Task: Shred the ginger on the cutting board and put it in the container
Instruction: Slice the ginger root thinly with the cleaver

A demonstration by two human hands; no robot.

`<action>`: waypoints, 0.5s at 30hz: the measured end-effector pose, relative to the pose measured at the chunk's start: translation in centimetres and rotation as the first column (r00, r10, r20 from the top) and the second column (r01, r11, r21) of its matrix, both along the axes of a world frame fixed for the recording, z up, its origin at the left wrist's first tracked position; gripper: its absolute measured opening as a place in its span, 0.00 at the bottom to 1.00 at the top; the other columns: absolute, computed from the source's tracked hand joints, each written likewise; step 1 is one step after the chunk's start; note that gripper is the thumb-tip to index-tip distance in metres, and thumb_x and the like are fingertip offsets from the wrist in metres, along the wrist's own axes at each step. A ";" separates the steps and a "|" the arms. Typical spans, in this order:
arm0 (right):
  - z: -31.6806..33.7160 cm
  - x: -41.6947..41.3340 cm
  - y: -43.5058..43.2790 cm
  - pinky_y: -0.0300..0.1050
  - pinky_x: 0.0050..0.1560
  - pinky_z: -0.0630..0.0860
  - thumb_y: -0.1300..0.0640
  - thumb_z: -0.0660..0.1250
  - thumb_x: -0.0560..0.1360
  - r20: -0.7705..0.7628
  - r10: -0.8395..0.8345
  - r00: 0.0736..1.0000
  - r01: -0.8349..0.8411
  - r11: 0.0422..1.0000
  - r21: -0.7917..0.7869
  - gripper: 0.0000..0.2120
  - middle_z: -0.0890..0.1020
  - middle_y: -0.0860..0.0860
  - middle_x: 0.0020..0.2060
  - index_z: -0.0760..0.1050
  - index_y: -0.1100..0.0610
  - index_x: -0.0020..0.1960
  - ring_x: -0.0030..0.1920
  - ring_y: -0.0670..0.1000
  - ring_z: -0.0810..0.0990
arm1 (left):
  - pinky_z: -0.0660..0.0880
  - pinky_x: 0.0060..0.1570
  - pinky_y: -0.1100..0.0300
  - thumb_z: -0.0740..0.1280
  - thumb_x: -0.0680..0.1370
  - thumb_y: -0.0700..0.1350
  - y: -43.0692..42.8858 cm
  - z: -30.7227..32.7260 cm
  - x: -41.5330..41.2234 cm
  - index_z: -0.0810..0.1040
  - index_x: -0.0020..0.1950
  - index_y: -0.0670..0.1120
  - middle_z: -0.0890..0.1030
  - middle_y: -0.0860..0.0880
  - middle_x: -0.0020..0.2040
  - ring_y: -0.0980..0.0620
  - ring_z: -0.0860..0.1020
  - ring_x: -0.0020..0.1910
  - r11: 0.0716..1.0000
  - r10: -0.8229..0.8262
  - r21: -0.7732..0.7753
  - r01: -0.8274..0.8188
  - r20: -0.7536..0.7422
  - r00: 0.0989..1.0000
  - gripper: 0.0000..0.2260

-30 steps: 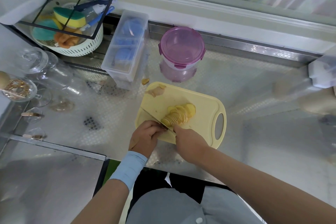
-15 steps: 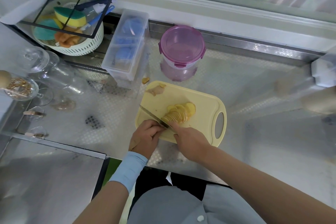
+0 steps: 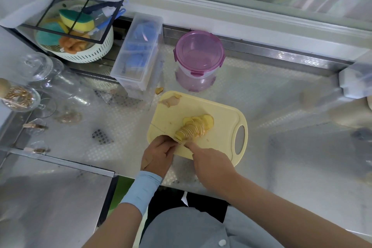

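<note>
**A:** Your ginger (image 3: 194,128) is sitting mid-way across the yellow cutting board (image 3: 221,115), fanned out in a row of thin overlapping slices. So the slicing looks largely done, but these are rounds, not shreds.

**B:** And your hands?

**A:** Your left hand (image 3: 159,155) is at the near-left corner of the cutting board, fingers curled closed around what I take to be a knife handle. A thin blade (image 3: 161,130) runs from that hand out across the board's left side, right up against the near end of the slices. Your right hand (image 3: 211,164) is at the board's near edge, fingers drawn in narrow and pressing on the near end of the stack to steady it.

**B:** What's left, then?

**A:** Most of it, I'd judge. You've got to cut those slices lengthwise into strips, and only then carry them over. The purple container (image 3: 199,59) stands on the bench (image 3: 281,106) just beyond the cutting board's far edge, and its lid is clipped on, so you'll need to open it first. Nothing has gone in yet, as far as I can see.

**B:** Anything stray?

**A:** A scrap of peel (image 3: 170,101) lies at the board's far-left corner.
</note>
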State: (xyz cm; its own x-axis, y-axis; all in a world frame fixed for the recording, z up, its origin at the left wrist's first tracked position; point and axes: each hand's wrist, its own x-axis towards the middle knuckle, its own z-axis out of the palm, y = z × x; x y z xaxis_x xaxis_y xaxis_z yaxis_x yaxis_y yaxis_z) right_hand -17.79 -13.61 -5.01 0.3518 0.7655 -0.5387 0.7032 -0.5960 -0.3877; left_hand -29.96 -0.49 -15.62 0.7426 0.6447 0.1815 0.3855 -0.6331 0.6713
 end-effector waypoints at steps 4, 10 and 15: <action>0.3 -0.3 -0.3 0.45 0.31 0.61 0.67 0.58 0.76 0.037 0.008 0.999 -0.007 1.000 -0.016 0.31 0.69 0.49 0.33 0.58 0.46 0.75 0.31 0.49 0.65 | 0.69 0.41 0.68 0.64 0.74 0.46 -0.1 0.1 0.0 0.85 0.40 0.44 0.82 0.47 0.43 0.54 0.75 0.43 1.000 0.015 0.014 -0.015 0.008 1.000 0.12; 0.2 -0.3 -0.5 0.49 0.37 0.67 0.67 0.57 0.77 0.048 0.009 0.999 -0.007 1.000 -0.025 0.29 0.69 0.50 0.34 0.60 0.47 0.74 0.35 0.55 0.71 | 0.68 0.41 0.68 0.63 0.73 0.45 -0.1 0.2 0.1 0.84 0.39 0.42 0.82 0.45 0.42 0.53 0.75 0.43 0.999 0.016 0.047 -0.017 0.033 0.999 0.11; 0.2 -0.4 -0.3 0.49 0.38 0.70 0.67 0.56 0.77 0.036 0.003 0.999 -0.001 0.999 -0.043 0.26 0.70 0.51 0.34 0.63 0.50 0.72 0.36 0.56 0.72 | 0.66 0.43 0.72 0.63 0.73 0.45 -0.3 0.5 0.1 0.84 0.38 0.42 0.83 0.45 0.42 0.53 0.75 0.43 0.999 0.035 0.016 -0.036 0.034 0.999 0.12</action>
